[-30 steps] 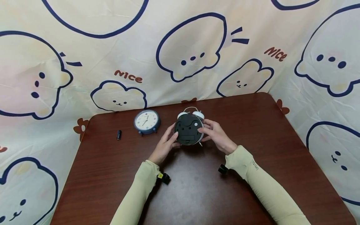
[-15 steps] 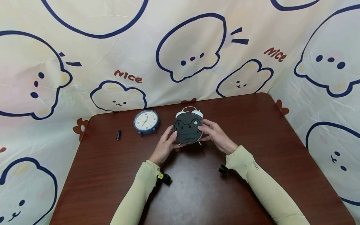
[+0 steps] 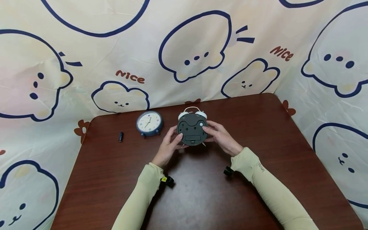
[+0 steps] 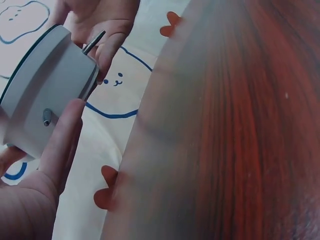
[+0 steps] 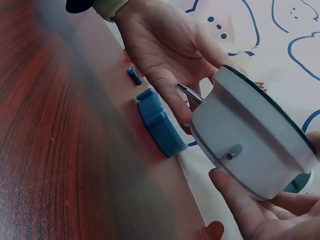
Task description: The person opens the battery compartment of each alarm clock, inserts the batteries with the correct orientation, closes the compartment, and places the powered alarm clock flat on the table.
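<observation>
Centre frame, my left hand [image 3: 167, 147] and right hand [image 3: 223, 137] pinch the clock [image 3: 192, 127] from both sides, apparently so its back faces me; far grip partly hidden.

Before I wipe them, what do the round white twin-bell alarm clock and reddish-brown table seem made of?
Clock: smooth, evenly white satin case, plastic or painted metal; matte dark back, probably plastic, with moulded recesses; glinting legs, likely metal. Table: streaked grain and gloss suggest varnished wood or laminate.

The bench [image 3: 270, 127] leaves passage along its right edge; at back left, a blue clock [image 3: 149, 124] and battery [image 3: 120, 137] obstruct.
</observation>
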Demonstrator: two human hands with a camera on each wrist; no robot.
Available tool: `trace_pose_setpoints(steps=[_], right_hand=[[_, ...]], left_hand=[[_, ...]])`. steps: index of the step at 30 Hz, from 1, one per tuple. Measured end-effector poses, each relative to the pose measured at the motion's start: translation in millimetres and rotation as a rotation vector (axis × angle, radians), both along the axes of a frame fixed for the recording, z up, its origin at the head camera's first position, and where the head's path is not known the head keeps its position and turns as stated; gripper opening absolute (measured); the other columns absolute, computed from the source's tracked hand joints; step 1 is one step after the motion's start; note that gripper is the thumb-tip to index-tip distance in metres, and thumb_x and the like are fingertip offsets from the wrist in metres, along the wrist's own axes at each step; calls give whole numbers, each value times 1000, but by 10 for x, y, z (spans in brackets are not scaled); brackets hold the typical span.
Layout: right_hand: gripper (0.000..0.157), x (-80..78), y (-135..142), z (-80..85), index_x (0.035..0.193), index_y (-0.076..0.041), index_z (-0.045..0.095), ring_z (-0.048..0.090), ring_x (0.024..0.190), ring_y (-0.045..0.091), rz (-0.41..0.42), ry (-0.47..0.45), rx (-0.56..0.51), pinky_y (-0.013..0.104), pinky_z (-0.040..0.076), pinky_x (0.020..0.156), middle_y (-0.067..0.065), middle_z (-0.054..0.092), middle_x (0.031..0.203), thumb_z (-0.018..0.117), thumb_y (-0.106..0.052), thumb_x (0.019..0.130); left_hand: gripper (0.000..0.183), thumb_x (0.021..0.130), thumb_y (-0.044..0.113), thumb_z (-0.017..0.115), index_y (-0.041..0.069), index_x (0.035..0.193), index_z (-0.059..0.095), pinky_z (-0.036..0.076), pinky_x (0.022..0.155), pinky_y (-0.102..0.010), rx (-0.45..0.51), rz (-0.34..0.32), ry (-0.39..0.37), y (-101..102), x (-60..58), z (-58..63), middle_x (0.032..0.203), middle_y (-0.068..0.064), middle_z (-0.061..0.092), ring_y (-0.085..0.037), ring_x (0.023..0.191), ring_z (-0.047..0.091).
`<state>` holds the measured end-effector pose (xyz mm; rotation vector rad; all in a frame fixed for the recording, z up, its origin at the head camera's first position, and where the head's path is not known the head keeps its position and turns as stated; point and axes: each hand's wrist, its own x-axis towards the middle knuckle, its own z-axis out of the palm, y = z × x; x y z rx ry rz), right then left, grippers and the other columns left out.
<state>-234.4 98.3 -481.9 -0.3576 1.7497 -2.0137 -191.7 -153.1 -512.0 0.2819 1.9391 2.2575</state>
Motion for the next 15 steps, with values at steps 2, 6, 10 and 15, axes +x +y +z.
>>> trace_pose_setpoints(steps=[2,6,10,15], right_hand=[[48,-2,-3,-5,151,-1,46,71,109,14,10,-6,-8,40,61,91,19,62,139,55,-22,108],[48,-5,-8,-16,152,-1,45,71,110,13,24,-2,-14,40,61,92,21,60,142,52,-21,109],[48,-6,-5,-21,152,0,45,71,110,14,24,9,-13,39,61,91,24,58,142,51,-21,109],[49,-21,11,-24,152,2,44,71,107,14,29,25,-3,40,61,90,24,59,140,50,-23,110]], left_hand=[[47,110,18,53,12,155,41,59,90,-59,-35,8,4,-2,-2,9,138,-19,50,-17,110,65],[47,109,19,54,13,155,42,58,91,-59,-56,13,0,1,-1,14,137,-18,50,-18,113,64],[48,109,20,55,14,154,43,56,93,-63,-36,10,-6,8,1,8,136,-17,50,-18,113,65],[49,108,21,57,19,155,41,56,93,-62,-34,12,-23,6,1,-2,134,-14,49,-18,106,67]])
